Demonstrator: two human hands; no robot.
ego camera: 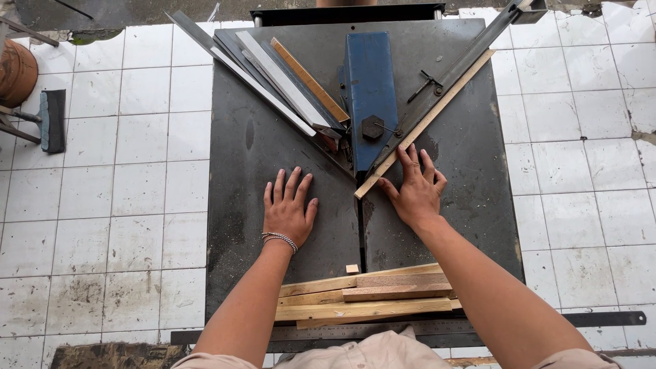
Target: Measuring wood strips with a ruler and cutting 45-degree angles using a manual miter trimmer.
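Observation:
My left hand (288,207) lies flat, fingers spread, on the dark metal saw table (253,157), holding nothing. My right hand (415,188) presses its fingers on the near end of a long thin wooden strip (437,109), which lies diagonally against the right angled metal fence (454,68). The strip's cut end reaches the table's middle slot. A blue blade guard (370,89) with a black hexagonal knob (372,127) stands between the two fences.
Several metal and wooden strips (280,78) lean along the left fence. A stack of wooden slats (365,297) and a small wood offcut (352,269) lie at the near edge, with a steel ruler (601,318) below. White tiled floor surrounds the table; a brush (52,120) lies left.

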